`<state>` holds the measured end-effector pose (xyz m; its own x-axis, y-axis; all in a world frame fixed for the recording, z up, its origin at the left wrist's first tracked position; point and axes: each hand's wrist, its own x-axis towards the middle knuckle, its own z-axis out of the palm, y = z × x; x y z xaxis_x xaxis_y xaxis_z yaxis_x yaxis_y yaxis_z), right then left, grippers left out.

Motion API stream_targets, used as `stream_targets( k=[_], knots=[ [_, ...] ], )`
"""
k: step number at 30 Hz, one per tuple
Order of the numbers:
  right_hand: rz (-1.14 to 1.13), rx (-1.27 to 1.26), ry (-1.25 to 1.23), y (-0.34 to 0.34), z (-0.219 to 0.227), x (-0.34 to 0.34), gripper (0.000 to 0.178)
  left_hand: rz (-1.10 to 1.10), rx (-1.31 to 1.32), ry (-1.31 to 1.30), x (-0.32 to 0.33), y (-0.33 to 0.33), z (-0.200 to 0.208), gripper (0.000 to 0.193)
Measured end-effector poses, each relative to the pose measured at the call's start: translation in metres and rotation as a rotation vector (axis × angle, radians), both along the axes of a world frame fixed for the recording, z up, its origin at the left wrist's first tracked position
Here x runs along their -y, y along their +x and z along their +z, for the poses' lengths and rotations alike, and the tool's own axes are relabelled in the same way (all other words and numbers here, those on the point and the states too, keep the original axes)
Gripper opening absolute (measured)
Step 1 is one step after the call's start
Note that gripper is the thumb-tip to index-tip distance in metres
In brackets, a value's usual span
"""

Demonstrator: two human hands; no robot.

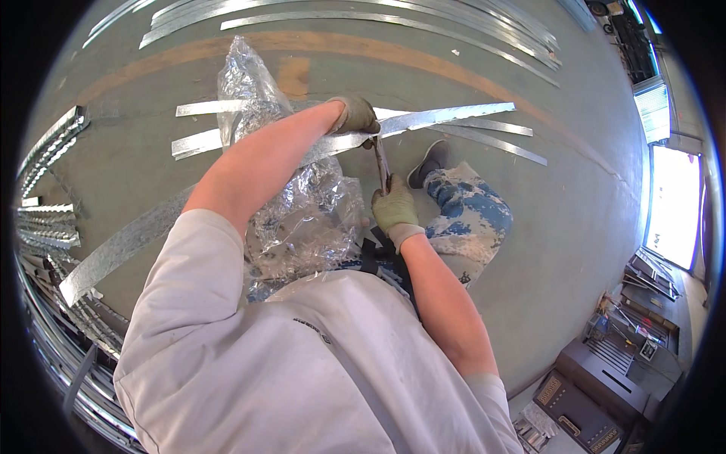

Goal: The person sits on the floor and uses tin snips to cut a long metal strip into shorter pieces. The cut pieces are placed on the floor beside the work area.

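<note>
Head view, clock from picture centre: 2 gloved hands, 1 hand tool, 1 clear plastic bundle. Left hand [354, 117] at 12, grip closed on 1 metal strip [446, 117] that runs toward 2; forearm slants up from 10, back of glove up. Right hand [395, 204] near 1, just below, grip closed round the hand tool [382, 165], tool pointing to 12, top end by left fingers; exact tool type unclear. Strip ends: 3 visible at 2, 2 at 10. Plastic bundle [302, 219] at 9 to 11. 1 shoe [429, 164] between 1 and 2.
</note>
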<state>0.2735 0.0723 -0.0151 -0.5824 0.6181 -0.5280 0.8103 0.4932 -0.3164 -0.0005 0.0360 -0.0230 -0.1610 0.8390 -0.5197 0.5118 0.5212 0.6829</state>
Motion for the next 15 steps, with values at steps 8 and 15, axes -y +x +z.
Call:
stream_targets(
  k=[8,15],
  knots=[
    [0.019,-0.124,0.068,0.007,-0.004,-0.027,0.054,-0.061,-0.271,-0.171,-0.005,-0.008,0.038,0.059],
    [0.045,-0.146,0.122,0.012,-0.008,-0.101,0.052,0.159,0.098,-0.297,0.018,-0.004,0.086,0.048]
  ],
)
